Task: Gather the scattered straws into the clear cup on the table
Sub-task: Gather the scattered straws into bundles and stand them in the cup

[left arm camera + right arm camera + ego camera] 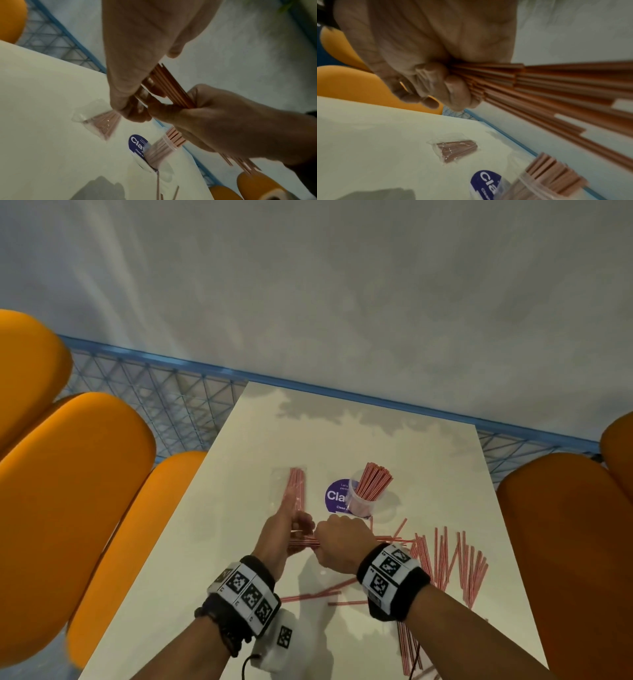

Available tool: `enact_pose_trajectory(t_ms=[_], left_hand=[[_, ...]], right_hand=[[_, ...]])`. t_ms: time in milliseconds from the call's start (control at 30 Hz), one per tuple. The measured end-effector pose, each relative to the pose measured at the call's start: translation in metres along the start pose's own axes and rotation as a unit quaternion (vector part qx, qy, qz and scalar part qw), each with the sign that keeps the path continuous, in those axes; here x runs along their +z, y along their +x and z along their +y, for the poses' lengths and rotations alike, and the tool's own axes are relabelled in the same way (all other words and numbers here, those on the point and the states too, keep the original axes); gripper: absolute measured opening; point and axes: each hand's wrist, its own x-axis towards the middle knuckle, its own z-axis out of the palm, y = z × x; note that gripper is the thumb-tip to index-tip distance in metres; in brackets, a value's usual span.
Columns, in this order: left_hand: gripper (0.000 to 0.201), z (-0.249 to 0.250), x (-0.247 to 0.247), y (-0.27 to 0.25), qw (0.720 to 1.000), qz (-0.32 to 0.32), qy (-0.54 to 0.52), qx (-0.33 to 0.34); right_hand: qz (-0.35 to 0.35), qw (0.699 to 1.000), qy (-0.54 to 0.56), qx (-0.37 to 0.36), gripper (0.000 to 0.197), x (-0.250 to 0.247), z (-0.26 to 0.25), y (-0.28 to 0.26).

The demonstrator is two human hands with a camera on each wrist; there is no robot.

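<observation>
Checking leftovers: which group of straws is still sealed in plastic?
The packet of straws left of the clear cup; the others lie loose, stand in the cup, or are held.

hand point(426, 56) gripping straws point(556, 86), apparently bunched

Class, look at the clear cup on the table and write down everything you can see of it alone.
The clear cup is see-through, plastic by its look, with a thin rim. It stands on the white table, beyond the two hands, leaning a little rightward in the head view. A bunch of red-and-white striped straws fills it, leaning right and jutting well past the rim. Its base partly covers a round purple sticker with white lettering. One loose straw runs up to its foot. Neither hand touches it.
</observation>
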Motion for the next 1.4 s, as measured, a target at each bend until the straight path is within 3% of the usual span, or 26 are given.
enact_pose_trajectory(t_ms=[167,233,267,300,367,433,567,700,767,933,1033,1133,1233,1400], left_hand=[[0.062,0.009,0.006,-0.006,0.998,-0.023,-0.051,0.024],[0.058,0.013,-0.003,-0.008,0.997,-0.028,-0.053,0.054],[0.055,0.013,-0.008,-0.009,0.997,-0.037,-0.012,0.066],[0.050,0.011,-0.010,-0.010,0.993,-0.060,0.066,0.077],[0.046,0.004,-0.003,-0.015,0.960,-0.126,0.230,0.095],[0.045,0.003,0.011,-0.022,0.946,-0.176,0.253,0.100],[0.043,0.009,0.029,-0.032,0.940,-0.272,0.181,0.103],[0.035,0.012,0.034,-0.038,0.929,-0.311,0.172,0.103],[0.038,0.015,0.038,-0.038,0.924,-0.305,0.206,0.103],[0.023,0.030,0.036,-0.035,0.912,-0.297,0.254,0.125],[0.026,0.031,0.034,-0.036,0.926,-0.286,0.232,0.080],[0.024,0.027,0.040,-0.038,0.949,-0.232,0.212,0.034],[0.014,0.024,0.047,-0.043,0.948,-0.171,0.259,0.075],[0.033,0.026,0.055,-0.043,0.927,-0.138,0.311,0.159]], right_hand=[[0.021,0.993,0.107,-0.049,0.017,-0.013,0.002,0.002],[0.084,0.974,0.208,-0.035,0.036,-0.023,0.020,0.003],[0.130,0.949,0.287,0.001,0.048,-0.031,0.031,0.003],[0.170,0.906,0.386,0.044,0.055,-0.041,0.040,0.002],[0.201,0.788,0.573,0.101,0.056,-0.062,0.049,-0.002],[0.201,0.681,0.697,0.103,0.054,-0.078,0.051,-0.005],[0.187,0.553,0.807,0.095,0.053,-0.086,0.051,-0.012],[0.187,0.458,0.866,0.073,0.054,-0.080,0.054,-0.019],[0.186,0.447,0.873,0.067,0.055,-0.077,0.052,-0.021],[0.170,0.503,0.846,0.047,0.054,-0.076,0.034,-0.026],[0.177,0.512,0.839,0.052,0.055,-0.070,0.028,-0.028],[0.185,0.497,0.845,0.064,0.055,-0.061,0.025,-0.027],[0.205,0.485,0.846,0.085,0.055,-0.056,0.024,-0.026],[0.207,0.479,0.844,0.120,0.056,-0.055,0.023,-0.027]])
